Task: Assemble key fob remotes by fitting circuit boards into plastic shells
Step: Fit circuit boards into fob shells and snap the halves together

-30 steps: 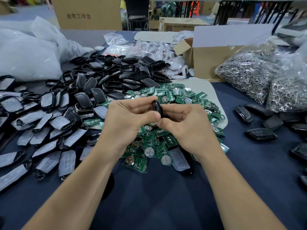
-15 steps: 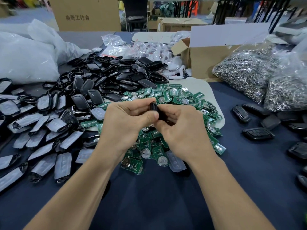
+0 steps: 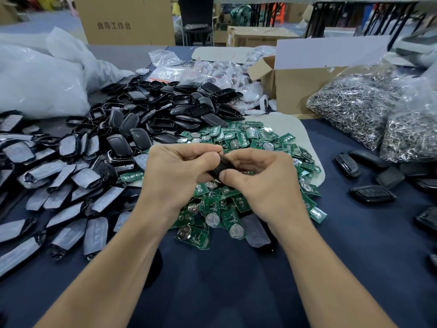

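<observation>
Both hands meet over the middle of the table around one black key fob shell (image 3: 218, 168). My left hand (image 3: 176, 172) grips it from the left with thumb on top. My right hand (image 3: 262, 183) pinches it from the right with curled fingers. Most of the shell is hidden between the fingers, so I cannot tell whether a board sits inside. A heap of green circuit boards (image 3: 238, 143) with coin cells lies directly beneath and beyond the hands. Black empty shells (image 3: 170, 110) are piled behind on the left.
Film-covered shell halves (image 3: 59, 185) spread over the left of the dark blue table (image 3: 236, 280). Closed black fobs (image 3: 372, 194) lie at right. Bags of metal rings (image 3: 359, 107) and an open cardboard box (image 3: 298, 88) stand at back right, a white plastic bag (image 3: 37, 79) at back left.
The shell has turned in my fingers from upright and edge-on to tilted lower between the thumbs. Both hands stay over the board heap.
</observation>
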The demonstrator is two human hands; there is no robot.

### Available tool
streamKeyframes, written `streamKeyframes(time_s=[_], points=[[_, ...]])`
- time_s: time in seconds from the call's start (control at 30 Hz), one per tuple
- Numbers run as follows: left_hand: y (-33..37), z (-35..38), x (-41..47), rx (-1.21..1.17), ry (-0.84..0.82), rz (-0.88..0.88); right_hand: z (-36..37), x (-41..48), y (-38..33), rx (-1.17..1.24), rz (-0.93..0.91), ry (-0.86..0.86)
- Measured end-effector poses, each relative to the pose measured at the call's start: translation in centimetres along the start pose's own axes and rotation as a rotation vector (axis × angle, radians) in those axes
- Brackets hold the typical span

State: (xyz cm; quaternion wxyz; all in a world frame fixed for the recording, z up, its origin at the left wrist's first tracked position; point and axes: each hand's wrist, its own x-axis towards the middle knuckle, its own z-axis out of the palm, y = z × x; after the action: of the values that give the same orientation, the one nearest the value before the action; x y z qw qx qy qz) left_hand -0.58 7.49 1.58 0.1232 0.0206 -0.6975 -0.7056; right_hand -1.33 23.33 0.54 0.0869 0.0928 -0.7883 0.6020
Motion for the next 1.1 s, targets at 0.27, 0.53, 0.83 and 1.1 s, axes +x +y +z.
streamKeyframes(time_s=[0.27, 0.53, 0.83, 1.1], points=[[0.1, -0.5, 0.1, -0.068, -0.167, -0.011, -1.1, 0.2, -0.2, 0.368, 0.178, -0.073], [-0.6, -0.1, 0.0, 0.128, -0.252, 0.009, -1.1, 0.1, 0.1, 0.098, 0.006, 0.021], [-0.3, -0.5, 0.0, -0.125, -0.176, 0.027, -1.8, 0.5, 0.3, 0.083, -0.058, 0.021], [-0.7, -0.4, -0.1, 0.097, -0.227, 0.119, -1.4, 0.1, 0.5, -0.006, -0.167, 0.101]])
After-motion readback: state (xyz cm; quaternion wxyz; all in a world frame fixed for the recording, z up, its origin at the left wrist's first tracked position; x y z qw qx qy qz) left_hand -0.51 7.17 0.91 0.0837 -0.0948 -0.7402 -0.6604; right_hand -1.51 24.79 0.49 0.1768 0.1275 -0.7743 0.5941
